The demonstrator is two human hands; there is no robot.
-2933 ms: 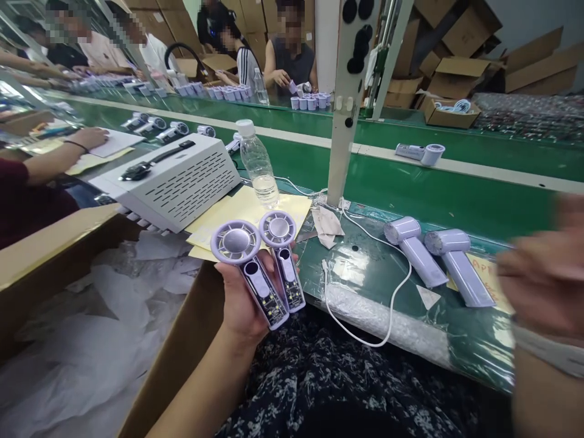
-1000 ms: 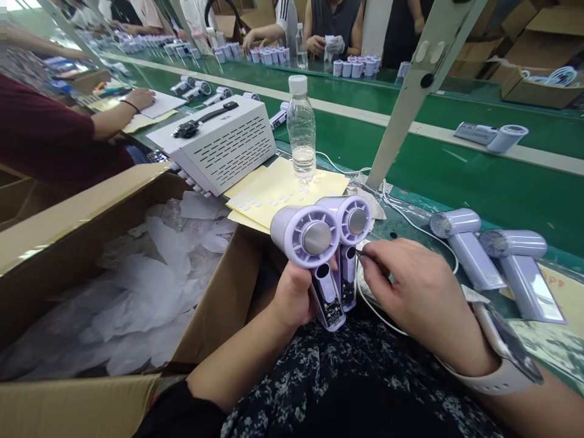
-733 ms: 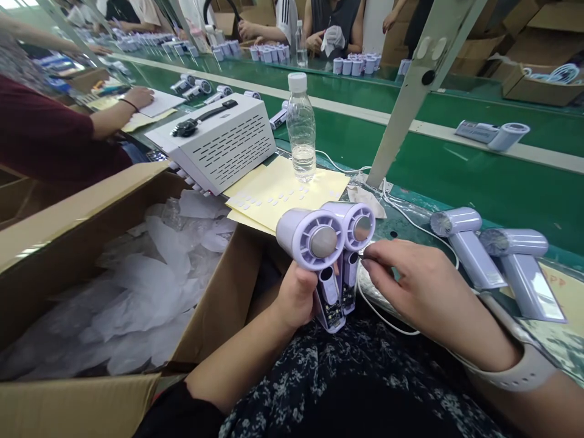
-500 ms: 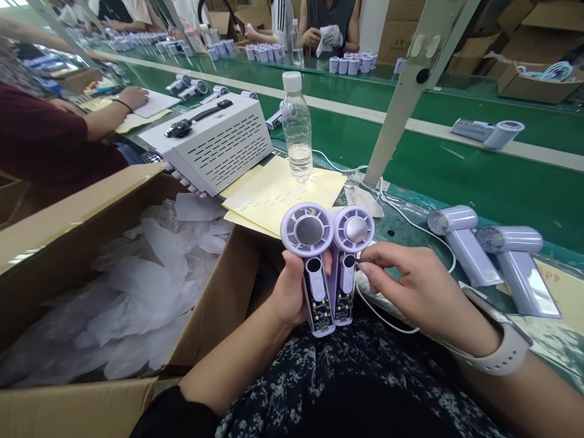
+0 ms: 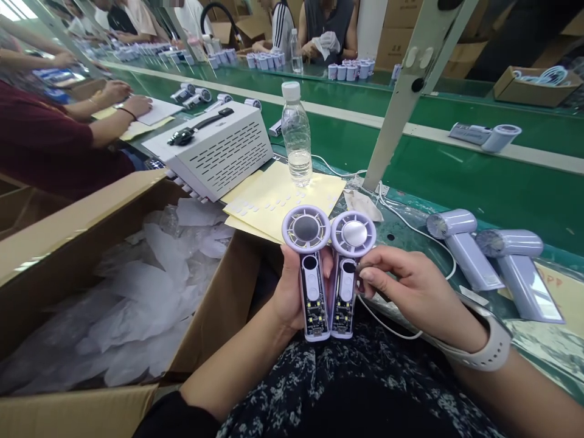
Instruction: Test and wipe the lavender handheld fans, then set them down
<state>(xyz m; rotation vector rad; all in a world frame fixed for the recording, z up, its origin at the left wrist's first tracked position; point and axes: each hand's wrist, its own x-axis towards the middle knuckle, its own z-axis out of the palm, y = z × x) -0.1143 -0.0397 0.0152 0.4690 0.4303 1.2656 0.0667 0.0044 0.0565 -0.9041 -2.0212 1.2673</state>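
Two lilac handheld fans stand side by side in my left hand (image 5: 288, 292), its thumb at the left fan (image 5: 315, 298) and fingertips showing between the two. Each has a round ringed head and an exposed circuit board in its handle. The left fan's disc is dark, while the right fan (image 5: 342, 304) has a silvery one. My right hand (image 5: 410, 289), with a pale watch strap at the wrist, pinches at the right fan's upper handle, beside its dark round spot. Something small and dark shows at those fingertips, too small to name.
An open carton (image 5: 219, 310) of crumpled clear film stands left. Ahead are a grey vented box (image 5: 228, 152), a water bottle (image 5: 298, 137) and yellow sheets (image 5: 260, 188) with small stickers. More fans (image 5: 524, 267) lie right, near a white cable (image 5: 438, 234) and a slanted post (image 5: 396, 103).
The two fans have turned more squarely toward me, their handle bottoms now level. My right fingertips have shifted slightly down, still at the right fan.
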